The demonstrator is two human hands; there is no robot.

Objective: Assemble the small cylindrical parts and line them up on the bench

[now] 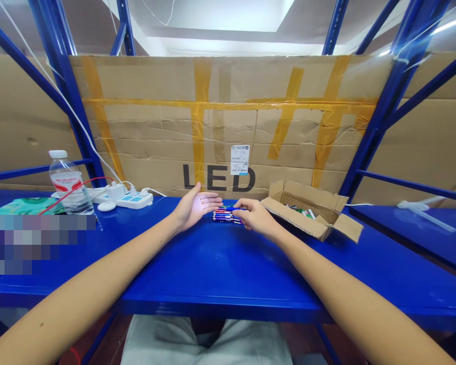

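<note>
My right hand (255, 217) is closed, its thumb and fingers pinching a small blue flashlight (231, 208) whose front end points left. A whitish glow falls on the palm of my left hand (196, 207), held upright with fingers stretched out and nothing in it. Just beneath the pinched light, a bundle of small shiny flashlights (222, 217) in blue, purple and red lies on the blue table (213, 274). My right fingers partly cover this bundle; whether they touch it I cannot tell.
An open cardboard box (300, 222) to the right holds several small green and silver cylinders (307, 213). Leftward stand a water bottle (70, 185), a white power strip (135, 199) with cables and a green packet (28, 205). A large taped carton (159, 137) backs the table between blue posts.
</note>
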